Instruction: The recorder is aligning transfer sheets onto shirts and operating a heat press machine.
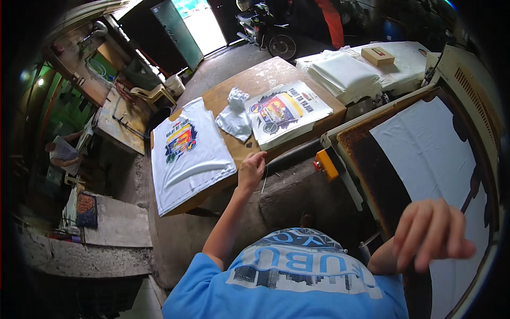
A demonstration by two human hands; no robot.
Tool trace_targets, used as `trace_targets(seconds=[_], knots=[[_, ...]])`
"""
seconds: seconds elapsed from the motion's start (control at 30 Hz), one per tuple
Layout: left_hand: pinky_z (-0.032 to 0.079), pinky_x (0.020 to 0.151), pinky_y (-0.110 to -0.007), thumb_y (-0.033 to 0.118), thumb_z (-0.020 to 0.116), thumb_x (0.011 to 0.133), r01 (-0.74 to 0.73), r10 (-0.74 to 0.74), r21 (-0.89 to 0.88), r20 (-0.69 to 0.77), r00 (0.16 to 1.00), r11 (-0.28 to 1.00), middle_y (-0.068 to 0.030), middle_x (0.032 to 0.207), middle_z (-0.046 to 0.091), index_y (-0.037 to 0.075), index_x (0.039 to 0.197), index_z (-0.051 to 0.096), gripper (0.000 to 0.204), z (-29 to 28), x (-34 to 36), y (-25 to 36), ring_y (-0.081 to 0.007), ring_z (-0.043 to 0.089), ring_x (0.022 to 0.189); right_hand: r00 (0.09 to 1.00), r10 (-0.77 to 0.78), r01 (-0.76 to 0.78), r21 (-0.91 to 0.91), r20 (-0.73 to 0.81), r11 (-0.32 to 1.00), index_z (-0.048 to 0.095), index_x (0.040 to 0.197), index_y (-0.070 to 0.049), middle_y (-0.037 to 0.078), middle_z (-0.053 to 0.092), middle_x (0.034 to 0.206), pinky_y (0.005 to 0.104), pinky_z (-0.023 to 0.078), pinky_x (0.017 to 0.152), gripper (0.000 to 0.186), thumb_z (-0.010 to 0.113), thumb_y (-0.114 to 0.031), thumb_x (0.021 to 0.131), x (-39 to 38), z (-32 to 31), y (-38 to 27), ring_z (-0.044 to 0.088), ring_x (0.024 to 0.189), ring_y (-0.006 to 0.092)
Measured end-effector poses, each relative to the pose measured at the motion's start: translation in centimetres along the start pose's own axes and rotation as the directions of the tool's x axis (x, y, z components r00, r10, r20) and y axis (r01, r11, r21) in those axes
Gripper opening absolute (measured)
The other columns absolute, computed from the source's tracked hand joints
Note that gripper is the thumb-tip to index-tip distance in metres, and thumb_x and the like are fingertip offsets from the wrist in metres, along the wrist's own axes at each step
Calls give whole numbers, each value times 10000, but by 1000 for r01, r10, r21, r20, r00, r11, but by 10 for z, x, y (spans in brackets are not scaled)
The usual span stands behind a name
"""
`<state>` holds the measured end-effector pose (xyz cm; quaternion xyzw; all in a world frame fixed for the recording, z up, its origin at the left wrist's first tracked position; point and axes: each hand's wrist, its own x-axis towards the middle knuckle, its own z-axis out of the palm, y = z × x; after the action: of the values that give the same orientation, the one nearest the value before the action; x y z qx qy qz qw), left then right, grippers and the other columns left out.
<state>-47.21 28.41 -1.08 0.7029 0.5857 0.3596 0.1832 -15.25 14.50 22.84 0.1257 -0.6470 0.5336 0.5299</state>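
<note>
My left hand [252, 169] is closed beside the near edge of the brown table [241, 149]. A thin white strand [264, 181] hangs by its fingertips; whether they pinch it I cannot tell. A white shirt with a colourful print [199, 159] lies flat to the left of this hand. Beyond it are a crumpled white cloth [235, 119] and a stack of printed sheets [287, 114], the top one showing a reversed design. My right hand [433, 234], slightly blurred, is raised with fingers loosely apart and holds nothing. Below it, white fabric [425, 143] covers part of a large press bed [366, 154].
An orange box with a red button [325, 165] is fixed on the press's near side. White folded cloth [345, 72] and a cardboard box [377, 56] sit at the back right. Farther off are a motorcycle [265, 32], a plastic chair [154, 94] and another person [65, 154] at left.
</note>
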Motion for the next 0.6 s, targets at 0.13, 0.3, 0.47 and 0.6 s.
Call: trace_targets(seconds=[0.13, 0.3, 0.47, 0.6], knots=[[456, 715, -342, 102, 559, 757, -23, 21, 49, 44, 999, 999, -159, 887, 570, 27, 987, 589, 244, 29, 57, -42, -283, 579, 777, 848, -59, -102, -271, -526, 957, 504, 945, 43, 161, 547, 746, 255, 462, 449, 440, 401, -382, 899, -18, -21, 46, 543, 554, 184], [440, 784, -390, 113, 565, 740, -107, 58, 300, 167, 984, 948, -170, 977, 549, 42, 1134, 478, 410, 79, 118, -87, -328, 543, 908, 679, -147, -362, -503, -719, 784, 501, 930, 56, 133, 521, 689, 246, 438, 447, 403, 419, -337, 893, -30, -44, 59, 505, 501, 172], [433, 773, -409, 87, 503, 773, -130, -5, 375, 337, 942, 918, -149, 979, 554, 47, 1087, 462, 319, 135, 155, -168, -309, 539, 936, 480, -326, -499, -559, -814, 662, 516, 885, 48, 115, 518, 678, 241, 392, 442, 359, 405, -293, 891, -16, -50, 77, 477, 504, 150], [468, 697, -409, 77, 500, 768, -237, 99, 332, 384, 918, 913, -158, 922, 568, 38, 973, 503, 209, 152, 161, -201, -324, 579, 823, 410, -395, -647, -568, -822, 509, 538, 848, 53, 122, 542, 696, 235, 398, 470, 315, 445, -247, 876, 5, -56, 98, 494, 531, 142]])
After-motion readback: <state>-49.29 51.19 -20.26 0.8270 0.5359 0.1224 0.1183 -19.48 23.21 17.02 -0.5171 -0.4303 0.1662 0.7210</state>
